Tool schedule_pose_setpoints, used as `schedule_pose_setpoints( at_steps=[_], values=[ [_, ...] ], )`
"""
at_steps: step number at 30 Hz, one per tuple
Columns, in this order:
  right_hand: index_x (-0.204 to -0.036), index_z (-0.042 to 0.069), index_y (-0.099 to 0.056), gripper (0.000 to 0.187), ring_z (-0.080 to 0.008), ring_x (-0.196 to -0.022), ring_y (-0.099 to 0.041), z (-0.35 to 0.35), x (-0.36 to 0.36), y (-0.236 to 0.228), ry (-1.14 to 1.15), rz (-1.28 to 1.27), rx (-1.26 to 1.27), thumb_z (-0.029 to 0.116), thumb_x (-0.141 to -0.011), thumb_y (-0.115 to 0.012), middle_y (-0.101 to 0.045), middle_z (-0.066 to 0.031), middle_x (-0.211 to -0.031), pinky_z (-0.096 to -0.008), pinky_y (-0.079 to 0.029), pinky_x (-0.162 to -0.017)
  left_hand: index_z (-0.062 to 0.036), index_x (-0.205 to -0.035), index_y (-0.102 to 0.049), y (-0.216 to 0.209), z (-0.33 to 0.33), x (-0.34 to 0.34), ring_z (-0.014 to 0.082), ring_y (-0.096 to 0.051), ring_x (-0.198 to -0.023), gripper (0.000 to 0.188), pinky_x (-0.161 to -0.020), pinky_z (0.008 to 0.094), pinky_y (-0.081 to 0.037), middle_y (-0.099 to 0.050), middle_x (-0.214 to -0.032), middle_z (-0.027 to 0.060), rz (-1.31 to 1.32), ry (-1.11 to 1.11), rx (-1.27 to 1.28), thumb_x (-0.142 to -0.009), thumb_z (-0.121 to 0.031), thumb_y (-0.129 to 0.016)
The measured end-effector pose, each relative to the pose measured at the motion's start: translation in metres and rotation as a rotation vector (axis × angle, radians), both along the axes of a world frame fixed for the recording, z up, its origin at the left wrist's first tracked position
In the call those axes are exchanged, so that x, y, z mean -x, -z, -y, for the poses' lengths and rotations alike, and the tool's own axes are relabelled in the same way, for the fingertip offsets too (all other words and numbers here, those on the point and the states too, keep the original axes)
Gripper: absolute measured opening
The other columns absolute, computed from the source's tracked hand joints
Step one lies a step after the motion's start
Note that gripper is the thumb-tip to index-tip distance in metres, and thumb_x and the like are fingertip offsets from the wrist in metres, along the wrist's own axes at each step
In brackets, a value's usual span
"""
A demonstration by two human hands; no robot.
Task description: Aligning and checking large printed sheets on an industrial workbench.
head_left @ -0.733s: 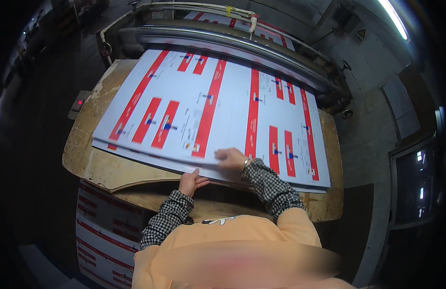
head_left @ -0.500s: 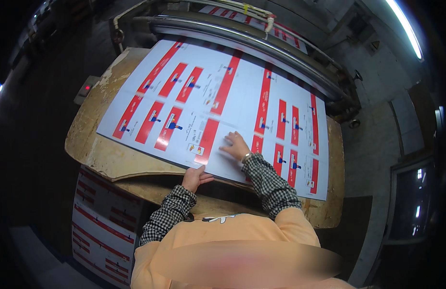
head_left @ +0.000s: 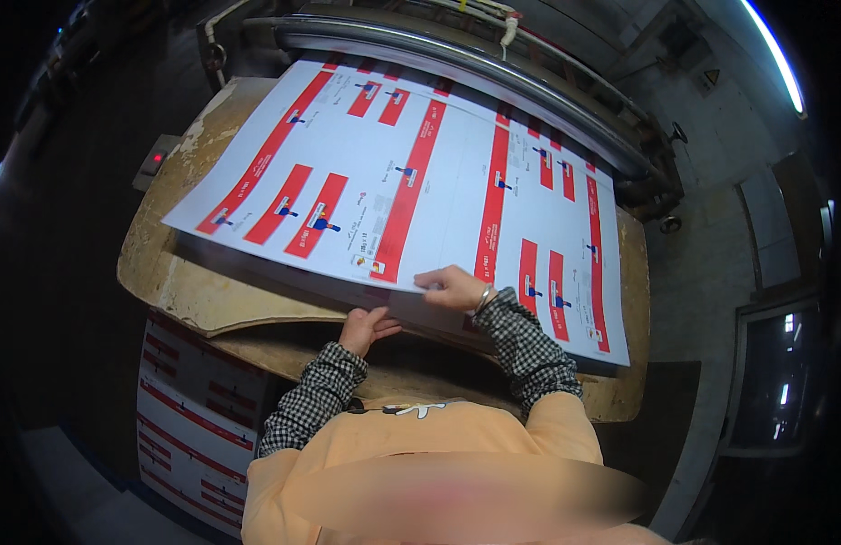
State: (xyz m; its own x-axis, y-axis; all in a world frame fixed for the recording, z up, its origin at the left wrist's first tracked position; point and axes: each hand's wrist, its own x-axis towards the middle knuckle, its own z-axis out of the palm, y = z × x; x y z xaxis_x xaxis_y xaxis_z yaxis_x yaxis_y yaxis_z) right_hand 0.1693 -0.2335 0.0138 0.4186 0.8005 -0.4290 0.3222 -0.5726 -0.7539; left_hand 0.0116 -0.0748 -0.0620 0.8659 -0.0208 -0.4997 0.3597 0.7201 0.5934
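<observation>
A large white printed sheet (head_left: 457,182) with red bars and small blue figures spans the worn wooden table (head_left: 229,291), its far end at the metal roller (head_left: 438,68). Its near edge is raised off the surface, with a shadowed band below it. My right hand (head_left: 452,289) is closed on that near edge, around the middle, fingers bent at the paper. My left hand (head_left: 368,331) is just below the edge, palm turned inward, its fingers stretched out and thumb apart. It holds nothing that I can see.
More red-and-white printed sheets (head_left: 198,436) lie lower down at the left, below the table. A small box with a red light (head_left: 157,159) sits at the table's left side. White piping (head_left: 509,32) runs above the roller. A glazed panel (head_left: 775,381) stands at the right.
My right hand has moved from over the sheet's surface toward me to its near edge and closed on it. The printed pattern has shifted, and the edge has lifted. My left hand has barely moved.
</observation>
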Motion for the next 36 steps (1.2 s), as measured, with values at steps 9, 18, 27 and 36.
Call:
schedule_pose_setpoints(
  at_steps=[9,18,27,36],
  values=[
    [-0.103,-0.003,-0.058,0.041,-0.0280,-0.113,-0.046,0.003,0.027,-0.001,0.111,0.115,-0.161,0.013,-0.066,-0.060,-0.050,-0.0187,-0.119,-0.0311,-0.037,-0.095,0.0102,-0.113,-0.040,0.007,0.000,0.001,0.0337,-0.055,-0.097,0.034,-0.084,0.0463,-0.047,-0.052,-0.107,0.0228,-0.027,-0.050,-0.052,-0.085,-0.008,-0.032],
    [-0.098,-0.002,-0.060,0.041,-0.0279,-0.110,-0.048,-0.012,0.002,0.031,0.078,0.151,-0.055,0.019,-0.064,-0.063,-0.051,-0.0184,-0.117,-0.0311,-0.037,-0.094,0.0128,-0.102,-0.044,0.002,-0.001,0.003,0.0307,-0.060,-0.088,0.030,-0.075,0.0384,-0.053,-0.056,-0.098,0.0227,-0.069,-0.073,-0.042,-0.089,-0.013,-0.036],
    [-0.123,0.002,-0.041,0.084,-0.0430,-0.125,-0.020,-0.020,0.038,0.043,-0.082,0.644,0.157,0.044,-0.058,-0.072,-0.028,-0.0280,-0.131,-0.0485,-0.021,-0.102,0.0059,-0.108,-0.045,0.001,-0.002,0.002,0.0222,-0.060,-0.084,0.029,-0.075,0.0338,-0.052,-0.057,-0.096,0.0149,-0.047,-0.030,-0.066,-0.084,-0.010,-0.048],
    [-0.102,-0.004,-0.057,0.035,-0.0213,-0.098,-0.057,-0.013,0.008,-0.040,-0.001,0.051,0.097,0.012,-0.072,-0.053,-0.058,-0.0194,-0.107,-0.0272,-0.044,-0.084,0.0082,-0.106,-0.048,-0.004,-0.001,0.001,0.0244,-0.059,-0.089,0.029,-0.077,0.0335,-0.051,-0.057,-0.100,0.0166,0.010,0.051,-0.038,-0.082,-0.007,-0.047]
  ],
)
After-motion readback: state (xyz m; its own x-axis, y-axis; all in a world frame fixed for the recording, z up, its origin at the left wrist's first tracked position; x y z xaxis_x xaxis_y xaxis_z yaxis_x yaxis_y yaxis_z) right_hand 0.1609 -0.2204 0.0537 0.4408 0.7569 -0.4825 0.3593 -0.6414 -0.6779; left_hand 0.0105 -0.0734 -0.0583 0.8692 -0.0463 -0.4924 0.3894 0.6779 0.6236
